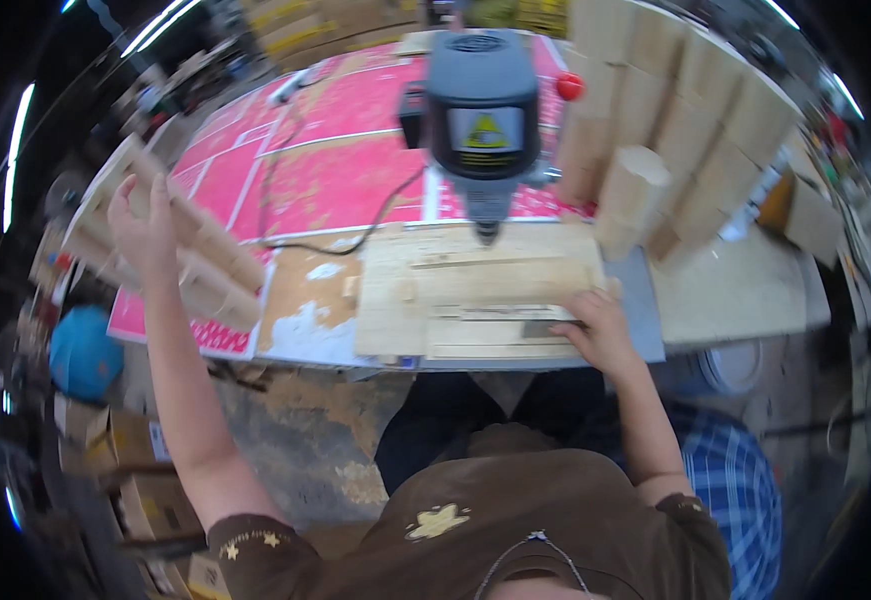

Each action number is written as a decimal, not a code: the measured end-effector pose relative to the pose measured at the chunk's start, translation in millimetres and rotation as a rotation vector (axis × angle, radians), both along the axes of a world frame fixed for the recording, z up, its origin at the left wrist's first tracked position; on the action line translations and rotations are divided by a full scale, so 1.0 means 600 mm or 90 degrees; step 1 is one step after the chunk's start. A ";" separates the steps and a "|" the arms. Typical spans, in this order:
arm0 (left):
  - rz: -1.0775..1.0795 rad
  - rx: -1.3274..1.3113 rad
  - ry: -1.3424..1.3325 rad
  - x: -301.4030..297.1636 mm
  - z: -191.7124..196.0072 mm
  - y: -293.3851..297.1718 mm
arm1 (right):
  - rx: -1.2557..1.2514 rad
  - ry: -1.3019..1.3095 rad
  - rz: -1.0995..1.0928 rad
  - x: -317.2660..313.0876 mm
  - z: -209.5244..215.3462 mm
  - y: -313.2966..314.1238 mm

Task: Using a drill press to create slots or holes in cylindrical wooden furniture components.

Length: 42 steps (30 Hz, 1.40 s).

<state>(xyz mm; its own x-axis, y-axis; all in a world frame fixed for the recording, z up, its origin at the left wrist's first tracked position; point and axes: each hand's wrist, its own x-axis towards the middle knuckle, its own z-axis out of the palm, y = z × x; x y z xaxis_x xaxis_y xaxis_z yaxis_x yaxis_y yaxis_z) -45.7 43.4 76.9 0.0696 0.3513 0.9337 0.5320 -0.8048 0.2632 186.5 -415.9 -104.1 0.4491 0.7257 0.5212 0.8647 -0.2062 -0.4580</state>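
Observation:
A drill press (485,110) with a grey-blue housing stands over a flat wooden jig board (380,320), its chuck (486,228) pointing down. On the board a pale wooden block (505,283) lies lengthwise below the chuck. My right hand (600,325) grips the block's right end, fingers over it and thumb toward me beside a small dark plate (540,328). Far to the left, my left hand (145,220) reaches onto a group of upright wooden blocks (220,260). Its fingers are spread against their upper part, and blur hides the exact contact.
Tall stacked wooden blocks (680,110) stand at the right, with a single rounded block (630,200) in front. A black cable (355,245) crosses the pink-and-white tabletop (355,110). A red knob (569,87) sits beside the drill. Cardboard boxes (160,505) lie at the lower left.

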 end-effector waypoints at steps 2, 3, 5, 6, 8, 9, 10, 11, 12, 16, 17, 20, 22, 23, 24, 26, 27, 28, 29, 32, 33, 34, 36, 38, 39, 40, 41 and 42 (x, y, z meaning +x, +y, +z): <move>-0.192 -0.031 0.012 0.090 -0.009 -0.097 | -0.013 -0.005 -0.036 -0.004 0.005 -0.012; -0.338 -0.052 0.019 0.126 -0.016 -0.151 | -0.020 -0.006 -0.023 -0.003 0.004 -0.015; -0.590 -0.120 0.030 0.194 -0.048 -0.274 | -0.026 -0.008 -0.026 -0.007 0.004 -0.025; -0.657 -0.096 0.051 0.216 -0.061 -0.325 | -0.027 0.000 -0.020 -0.013 0.009 -0.030; -0.656 0.067 0.060 0.249 -0.079 -0.409 | -0.030 0.006 -0.031 -0.017 0.013 -0.048; -0.699 0.031 -0.005 0.253 -0.087 -0.437 | -0.036 0.003 -0.021 -0.024 0.019 -0.058; -0.717 0.069 -0.020 0.247 -0.092 -0.461 | -0.044 0.002 -0.018 -0.025 0.018 -0.072; -0.732 0.107 -0.037 0.233 -0.092 -0.485 | -0.016 -0.015 -0.022 -0.025 0.015 -0.090; -0.807 0.104 -0.043 0.208 -0.084 -0.507 | -0.014 -0.015 -0.024 -0.025 0.023 -0.101; -1.002 0.028 -0.029 0.183 -0.104 -0.554 | 0.029 0.021 -0.048 -0.026 0.042 -0.134; -1.000 0.027 -0.027 0.182 -0.111 -0.557 | 0.054 0.034 -0.066 -0.023 0.044 -0.129; -1.041 0.050 0.008 0.181 -0.131 -0.569 | 0.095 0.039 -0.079 0.000 0.042 -0.094; -1.029 0.002 -0.018 0.169 -0.137 -0.570 | 0.066 0.024 -0.058 0.022 0.011 -0.067; -1.031 0.006 -0.019 0.160 -0.139 -0.566 | 0.068 0.021 -0.060 0.028 0.003 -0.058; -0.985 -0.006 -0.001 0.150 -0.141 -0.558 | -0.005 0.042 -0.060 0.034 -0.001 -0.049; -0.943 -0.014 0.011 0.130 -0.152 -0.539 | -0.076 0.058 -0.065 0.051 0.005 -0.050; -0.895 -0.040 -0.007 0.117 -0.160 -0.527 | -0.102 0.076 -0.044 0.061 0.014 -0.054; -0.848 -0.065 -0.024 0.105 -0.169 -0.516 | -0.127 0.096 -0.024 0.071 0.028 -0.054; -0.850 -0.060 -0.028 0.094 -0.179 -0.505 | -0.054 0.055 -0.075 0.087 0.052 -0.053; -0.774 -0.139 -0.041 0.066 -0.201 -0.494 | 0.125 -0.018 -0.334 0.151 0.126 -0.031; -0.767 -0.166 -0.053 0.060 -0.205 -0.495 | 0.127 -0.022 -0.334 0.172 0.137 -0.023; -0.762 -0.191 -0.065 0.059 -0.208 -0.495 | 0.079 0.014 -0.415 0.195 0.142 -0.015; -0.766 -0.198 -0.076 0.053 -0.215 -0.497 | 0.035 0.044 -0.494 0.229 0.130 -0.004; -0.768 -0.209 -0.089 0.056 -0.222 -0.499 | 0.048 0.176 -0.394 0.256 0.108 -0.009; -0.769 -0.239 -0.081 0.055 -0.227 -0.499 | 0.046 0.172 -0.389 0.253 0.109 -0.011; -0.771 -0.269 -0.071 0.054 -0.232 -0.499 | 0.082 0.152 -0.358 0.245 0.108 -0.017; -0.769 -0.269 -0.075 0.056 -0.234 -0.503 | 0.117 0.134 -0.329 0.236 0.105 -0.024; -0.778 -0.299 -0.061 0.062 -0.234 -0.506 | 0.117 0.131 -0.327 0.225 0.100 -0.031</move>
<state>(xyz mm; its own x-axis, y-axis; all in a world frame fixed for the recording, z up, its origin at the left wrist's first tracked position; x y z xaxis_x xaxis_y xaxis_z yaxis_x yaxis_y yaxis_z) -8.7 -260.0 -63.5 0.5136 0.4002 0.7589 -0.5067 -0.5723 0.6447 321.6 -434.2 -44.3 0.8250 0.2936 0.4829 0.5642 -0.4771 -0.6739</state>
